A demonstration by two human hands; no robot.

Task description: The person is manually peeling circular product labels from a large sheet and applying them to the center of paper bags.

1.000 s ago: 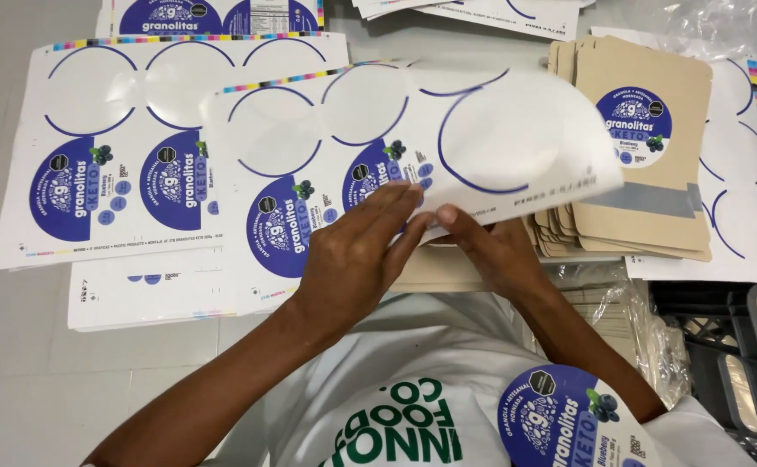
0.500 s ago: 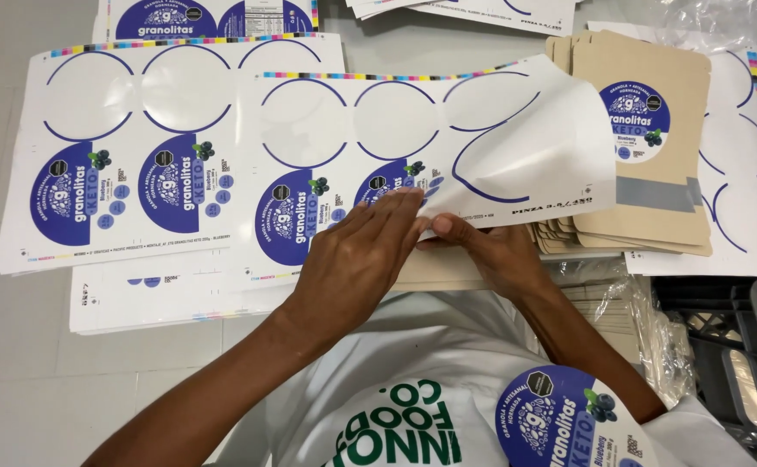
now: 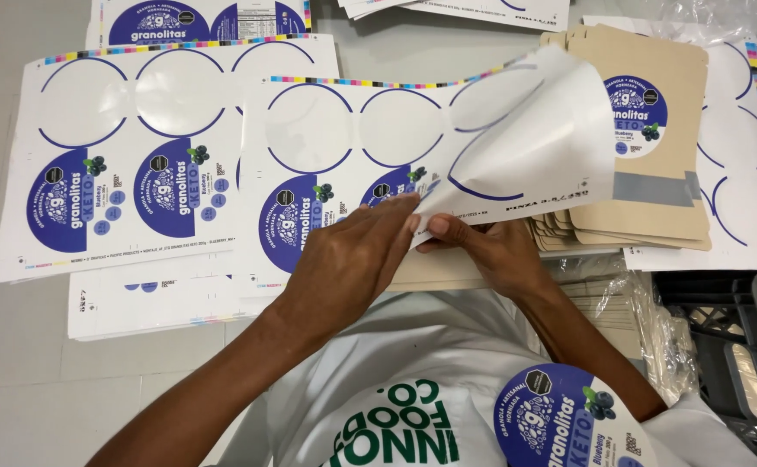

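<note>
Landmark: white label sheet (image 3: 352,138) in the middle of the table (image 3: 15,363), everything placed off that.

Label sheet: lying flat at its left end, three empty round outlines along the top, blue round labels along the bottom edge. Right end lifted and curled back toward the body.

Curled flap (image 3: 534,147): rising off the sheet's right end, plain white underside showing, covering part of the pouches behind it.

Left hand (image 3: 344,259): lying over the sheet's bottom edge, fingertips pinched on something thin right at the root of the flap. Can't tell if that's a label edge or the backing, too small.

Right hand (image 3: 491,251): just right of the left one, thumb and fingers closed on the flap's lower corner, fingertips of both hands touching.

Second sheet (image 3: 136,147): directly left of the main one, partly tucked under it, same blue labels and empty circles.

Kraft pouches (image 3: 647,182): fanned stack right of the sheet, top one already wearing a blue round label (image 3: 636,117).

More sheets (image 3: 197,17): beyond the top edge, only partly visible.

Black crate (image 3: 724,346): down at the lower right, well apart from the sheet.

Loose label (image 3: 569,428): stuck on the white shirt (image 3: 413,380), below the hands.
</note>
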